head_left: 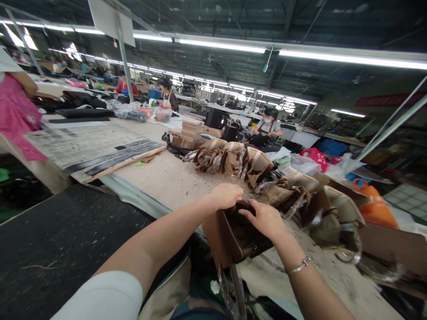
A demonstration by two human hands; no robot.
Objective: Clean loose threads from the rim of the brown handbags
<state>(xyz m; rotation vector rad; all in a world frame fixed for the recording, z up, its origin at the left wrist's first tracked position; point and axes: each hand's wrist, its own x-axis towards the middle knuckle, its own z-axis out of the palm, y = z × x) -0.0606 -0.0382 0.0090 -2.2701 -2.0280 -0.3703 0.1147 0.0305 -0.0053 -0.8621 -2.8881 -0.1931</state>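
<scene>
A brown bag piece [233,238] with a dark lining stands at the near edge of the worktable [167,178]. My left hand [227,195] is closed on its top edge at the left. My right hand [265,218], a silver bracelet on the wrist, grips the same edge from the right, fingers curled over it. A row of several similar brown and cream bag pieces [253,164] with clear plastic strips runs across the table just beyond my hands.
A stack of tan flat pieces [190,133] sits farther back. Black strips [123,153] lie on the table at left. A person in pink [15,111] stands at far left; other workers sit at tables behind. Orange and red bags [375,204] lie at right.
</scene>
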